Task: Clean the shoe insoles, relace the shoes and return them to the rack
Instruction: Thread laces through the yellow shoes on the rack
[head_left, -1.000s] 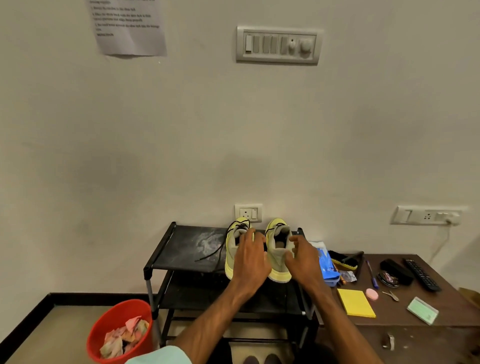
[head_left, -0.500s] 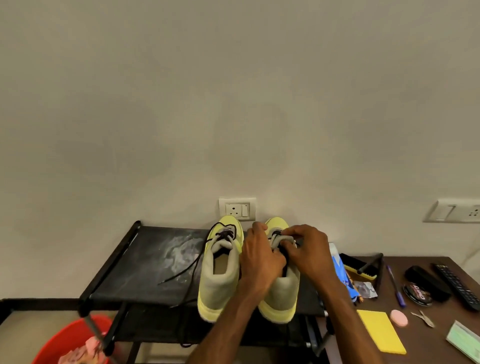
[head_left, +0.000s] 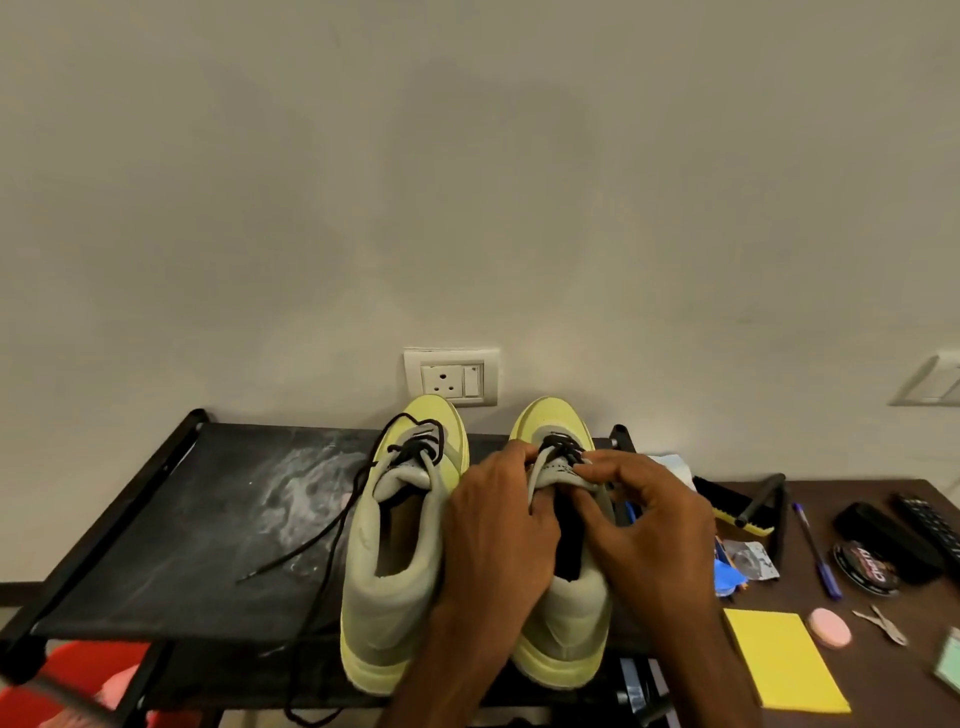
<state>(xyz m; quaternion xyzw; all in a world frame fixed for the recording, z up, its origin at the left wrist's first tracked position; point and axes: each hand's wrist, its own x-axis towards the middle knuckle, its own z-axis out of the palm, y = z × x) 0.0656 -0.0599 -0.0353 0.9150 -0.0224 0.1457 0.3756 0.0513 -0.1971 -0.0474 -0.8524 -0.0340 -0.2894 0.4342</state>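
At lower centre, the left hand (head_left: 498, 525) and right hand (head_left: 649, 525) are both pinching, fingers curled, the grey tongue (head_left: 555, 466) of one yellow-and-grey sneaker (head_left: 569, 618), which is sitting beside its twin sneaker (head_left: 392, 587) atop the black fabric shoe rack (head_left: 182, 514).

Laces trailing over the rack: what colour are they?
The laces are black, seen best in the head view.

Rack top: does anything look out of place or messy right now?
Yes. The left shoe has its lace trailing loose across the rack and over the front edge; a white powdery smear marks the rack top beside it.
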